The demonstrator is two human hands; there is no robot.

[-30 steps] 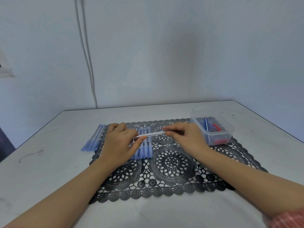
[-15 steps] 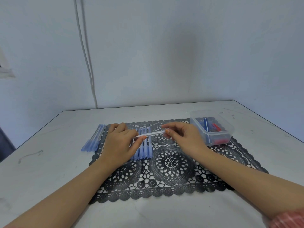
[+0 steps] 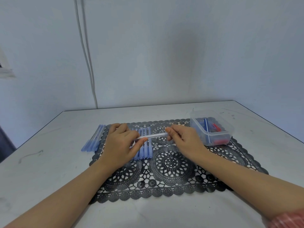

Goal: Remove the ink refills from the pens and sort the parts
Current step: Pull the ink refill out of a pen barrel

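A clear pen barrel (image 3: 153, 136) is held level above the black lace mat (image 3: 172, 167). My left hand (image 3: 120, 143) grips its left end between thumb and curled fingers. My right hand (image 3: 184, 140) pinches its right end with the fingertips. Under my hands a row of several blue pens (image 3: 144, 148) lies on the mat, partly hidden by my left hand. Another bunch of blue pens (image 3: 93, 140) lies on the table just off the mat's left edge.
A clear plastic box (image 3: 212, 127) at the mat's right back corner holds blue and red pen parts. The grey table (image 3: 49, 162) ends at a wall behind, where a white cable (image 3: 85, 51) hangs.
Both hands stay on the pen barrel almost unmoved. My right fingertips have shifted slightly at its right end.
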